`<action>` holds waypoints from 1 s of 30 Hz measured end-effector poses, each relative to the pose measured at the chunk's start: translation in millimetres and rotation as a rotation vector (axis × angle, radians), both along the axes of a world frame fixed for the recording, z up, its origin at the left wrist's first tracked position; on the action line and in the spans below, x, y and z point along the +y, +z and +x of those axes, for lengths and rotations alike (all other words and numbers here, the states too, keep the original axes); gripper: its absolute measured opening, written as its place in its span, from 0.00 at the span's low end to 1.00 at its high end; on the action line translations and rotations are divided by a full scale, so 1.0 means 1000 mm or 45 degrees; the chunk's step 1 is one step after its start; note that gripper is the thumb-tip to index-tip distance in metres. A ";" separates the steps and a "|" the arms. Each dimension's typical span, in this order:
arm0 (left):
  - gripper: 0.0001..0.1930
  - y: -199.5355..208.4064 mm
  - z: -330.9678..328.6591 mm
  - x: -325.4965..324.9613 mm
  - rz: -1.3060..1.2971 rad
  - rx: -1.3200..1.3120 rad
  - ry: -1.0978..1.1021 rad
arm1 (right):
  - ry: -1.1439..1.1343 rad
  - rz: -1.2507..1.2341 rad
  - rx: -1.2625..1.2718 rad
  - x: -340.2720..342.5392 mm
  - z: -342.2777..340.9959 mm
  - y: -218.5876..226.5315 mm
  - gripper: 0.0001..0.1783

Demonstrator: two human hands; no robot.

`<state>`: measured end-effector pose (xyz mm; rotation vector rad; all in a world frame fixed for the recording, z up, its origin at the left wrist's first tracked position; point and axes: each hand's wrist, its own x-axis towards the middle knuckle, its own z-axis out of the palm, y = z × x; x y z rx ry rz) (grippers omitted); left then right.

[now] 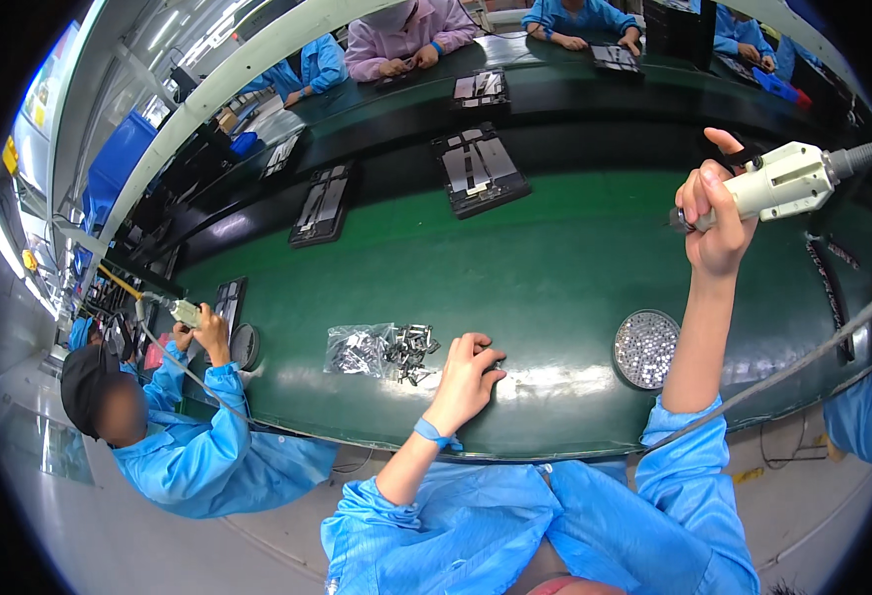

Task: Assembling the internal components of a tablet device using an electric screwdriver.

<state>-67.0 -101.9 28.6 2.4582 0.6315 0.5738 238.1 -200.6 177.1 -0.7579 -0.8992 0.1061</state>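
The left hand [471, 372] is found low over the near part of the green table [386, 258], its fingers partly curled and a little apart; whether a small part is pinched between them cannot be told. Just left of it, loose metal parts [413, 352] are spread beside a clear plastic bag [357, 349] of similar pieces. Well to the right, a round dish [646, 349] of small shiny pieces is noted, just left of the right forearm. Farther out, a pale power screwdriver [788, 183] is gripped in the right hand [716, 213], the fingers wrapped around its front end and the index finger raised. Its long axis is laid left to right, tip leftward and slightly near, and it is placed far and right of the left hand. An open flat device [481, 169] is located far of the left hand and left of the screwdriver tip, its long axis running roughly near to far.
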 end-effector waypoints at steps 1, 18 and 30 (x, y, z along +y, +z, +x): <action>0.09 -0.007 -0.002 -0.003 0.050 -0.077 0.037 | 0.002 -0.001 -0.006 0.002 0.001 -0.002 0.25; 0.05 0.001 -0.058 -0.033 -0.103 -0.221 0.453 | 0.271 -0.866 -0.190 0.009 0.077 -0.086 0.41; 0.04 -0.028 -0.084 -0.034 -0.643 -0.640 0.715 | -1.713 -1.363 -0.254 -0.093 0.310 -0.206 0.36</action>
